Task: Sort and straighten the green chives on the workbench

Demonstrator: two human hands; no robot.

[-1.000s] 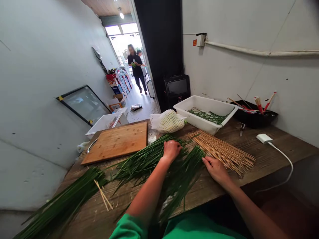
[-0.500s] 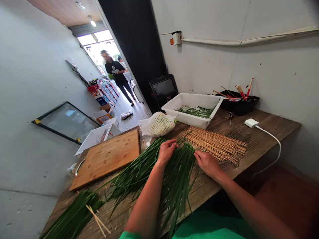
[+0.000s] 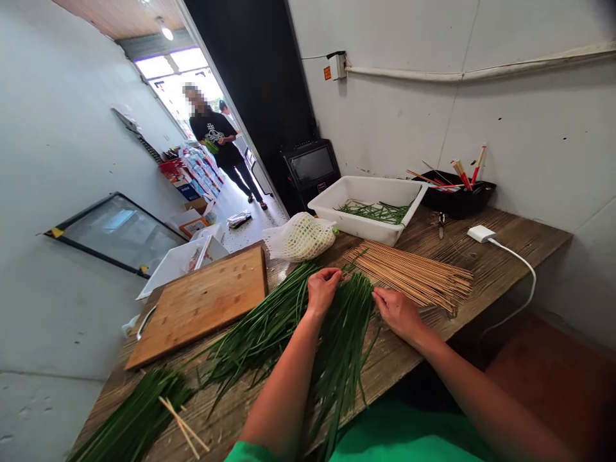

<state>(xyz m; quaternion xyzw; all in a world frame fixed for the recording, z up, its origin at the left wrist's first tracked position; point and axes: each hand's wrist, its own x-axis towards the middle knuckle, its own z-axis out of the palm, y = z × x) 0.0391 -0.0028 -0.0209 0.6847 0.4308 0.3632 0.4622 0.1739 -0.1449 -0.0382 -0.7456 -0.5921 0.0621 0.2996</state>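
Green stalks (image 3: 344,333) lie left of the right hand (image 3: 394,309), which is nearer and pinches their far right edge; their long axis runs far to near across the worktop (image 3: 529,231). The left hand (image 3: 324,289) has bunched fingertips; whether they hold anything, I cannot tell. Counted: 3 stalk heaps (image 3: 269,314), 1 skewer pile (image 3: 414,276), 1 white tub (image 3: 356,222), 1 cutting board (image 3: 202,308).

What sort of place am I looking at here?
Probably a small food-prep room, perhaps part of a shop: green stalks, thin wooden sticks and a cutting board share the table.
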